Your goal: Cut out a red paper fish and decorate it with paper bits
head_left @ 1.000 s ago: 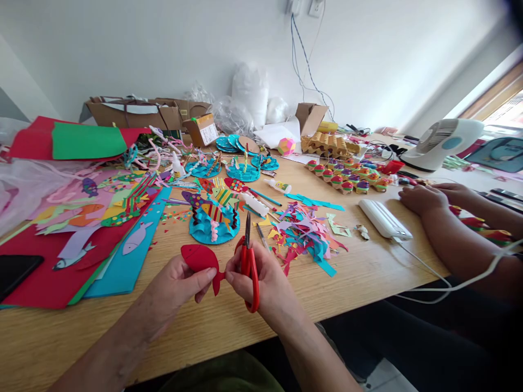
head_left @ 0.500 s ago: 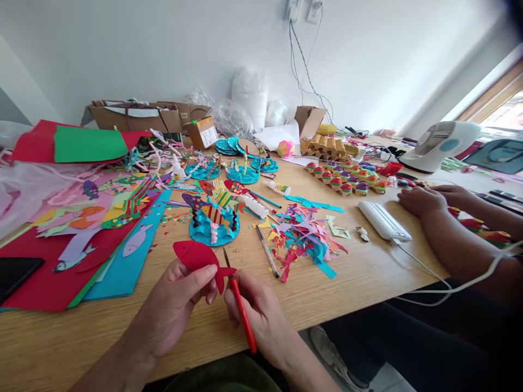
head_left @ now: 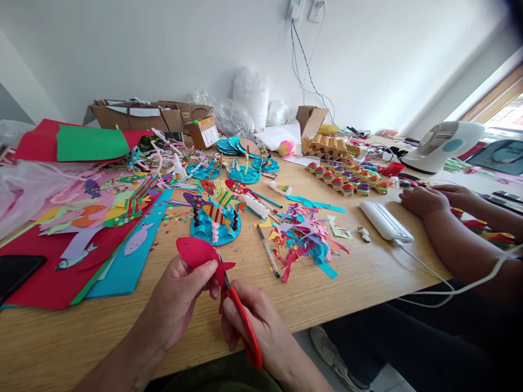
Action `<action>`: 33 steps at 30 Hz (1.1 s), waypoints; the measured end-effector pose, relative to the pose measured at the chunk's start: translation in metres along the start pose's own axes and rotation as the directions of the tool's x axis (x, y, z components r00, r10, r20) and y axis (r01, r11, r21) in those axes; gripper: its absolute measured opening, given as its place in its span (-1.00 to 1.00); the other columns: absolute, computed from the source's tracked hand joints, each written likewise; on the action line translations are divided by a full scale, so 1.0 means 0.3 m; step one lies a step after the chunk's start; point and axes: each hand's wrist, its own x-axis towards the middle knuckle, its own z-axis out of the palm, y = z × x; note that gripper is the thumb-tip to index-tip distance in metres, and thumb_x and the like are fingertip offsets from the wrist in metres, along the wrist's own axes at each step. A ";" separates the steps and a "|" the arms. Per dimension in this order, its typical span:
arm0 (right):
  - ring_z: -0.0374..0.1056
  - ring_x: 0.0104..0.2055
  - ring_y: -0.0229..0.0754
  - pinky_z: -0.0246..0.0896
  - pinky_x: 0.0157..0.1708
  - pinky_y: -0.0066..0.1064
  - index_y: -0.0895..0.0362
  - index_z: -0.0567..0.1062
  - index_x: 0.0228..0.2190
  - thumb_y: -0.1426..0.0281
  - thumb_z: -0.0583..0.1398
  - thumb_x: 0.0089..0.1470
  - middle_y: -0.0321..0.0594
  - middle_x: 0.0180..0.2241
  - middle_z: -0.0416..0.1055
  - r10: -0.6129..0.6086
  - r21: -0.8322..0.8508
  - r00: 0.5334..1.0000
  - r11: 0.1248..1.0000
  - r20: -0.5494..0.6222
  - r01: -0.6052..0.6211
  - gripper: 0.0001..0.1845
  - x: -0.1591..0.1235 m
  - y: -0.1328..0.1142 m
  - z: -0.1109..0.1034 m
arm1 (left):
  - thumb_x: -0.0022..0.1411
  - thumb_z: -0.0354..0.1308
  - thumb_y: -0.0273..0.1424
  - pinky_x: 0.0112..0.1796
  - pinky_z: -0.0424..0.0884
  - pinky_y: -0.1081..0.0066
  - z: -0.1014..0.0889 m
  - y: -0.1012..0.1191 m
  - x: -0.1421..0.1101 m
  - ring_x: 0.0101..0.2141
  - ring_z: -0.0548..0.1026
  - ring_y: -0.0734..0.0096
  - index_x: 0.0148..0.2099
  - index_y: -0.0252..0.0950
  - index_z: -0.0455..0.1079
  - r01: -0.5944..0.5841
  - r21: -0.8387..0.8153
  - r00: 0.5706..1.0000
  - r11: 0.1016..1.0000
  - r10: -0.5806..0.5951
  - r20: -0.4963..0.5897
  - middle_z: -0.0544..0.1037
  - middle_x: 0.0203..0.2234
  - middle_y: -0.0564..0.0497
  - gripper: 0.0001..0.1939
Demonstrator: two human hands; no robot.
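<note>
The red paper fish [head_left: 198,253] is up in front of the person, just above the near part of the wooden counter [head_left: 102,337], its head pointing left and its tail toward the right. The left hand [head_left: 180,294] pinches it from below, the thumb lying across the body near the tail and the fingers behind it, so that the head sticks out past the hand's upper side. The right hand [head_left: 257,310] lies just to the right and a little lower, closed around the red handles of the scissors [head_left: 245,322]; their blades slant up to the tail end of the fish, and one tail lobe pokes out to the right of them. Whether the blades meet cannot be told. The fish is thus nearer the left hand's fingertips, with the right hand apart from it and only the scissors reaching across. Just beyond it stands a blue plate [head_left: 196,235] carrying patterned paper fish, with a pen [head_left: 268,251] and a heap of paper scraps [head_left: 304,234] to the right. Coloured sheets [head_left: 114,280] lie left of the left hand.
</note>
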 end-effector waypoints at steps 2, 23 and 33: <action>0.13 -0.66 -0.37 0.09 -0.63 -0.56 0.15 0.38 -0.47 0.06 0.08 0.10 -0.41 -0.69 0.21 0.012 0.005 1.000 1.000 0.002 -0.012 -0.59 0.001 0.005 -0.001 | -0.03 0.23 -0.36 -0.60 0.27 0.55 0.000 0.001 0.003 -0.65 0.33 0.55 -0.57 -0.31 0.36 -0.003 0.008 1.000 1.000 0.003 0.002 0.43 -0.68 0.11 -0.82; 0.14 -0.67 -0.37 0.08 -0.67 -0.56 0.18 0.40 -0.44 -0.07 0.07 0.07 -0.41 -0.69 0.15 -0.023 -0.009 0.999 1.000 -0.048 0.023 -0.47 0.007 0.050 0.005 | -0.05 0.17 -0.34 -0.60 0.26 0.51 0.013 -0.013 0.004 -0.65 0.33 0.50 -0.58 -0.30 0.33 0.021 0.142 0.999 0.990 -0.018 -0.026 0.44 -0.68 0.09 -0.83; 0.10 -0.70 -0.38 0.03 -0.71 -0.57 0.18 0.40 -0.44 -0.12 0.06 0.04 -0.43 -0.70 0.13 -0.003 0.030 0.997 1.000 -0.073 0.005 -0.42 0.004 0.065 0.005 | -0.02 0.15 -0.33 -0.60 0.26 0.52 0.017 -0.030 0.009 -0.65 0.32 0.50 -0.56 -0.29 0.33 0.046 0.139 0.999 0.989 -0.046 -0.009 0.39 -0.71 0.11 -0.83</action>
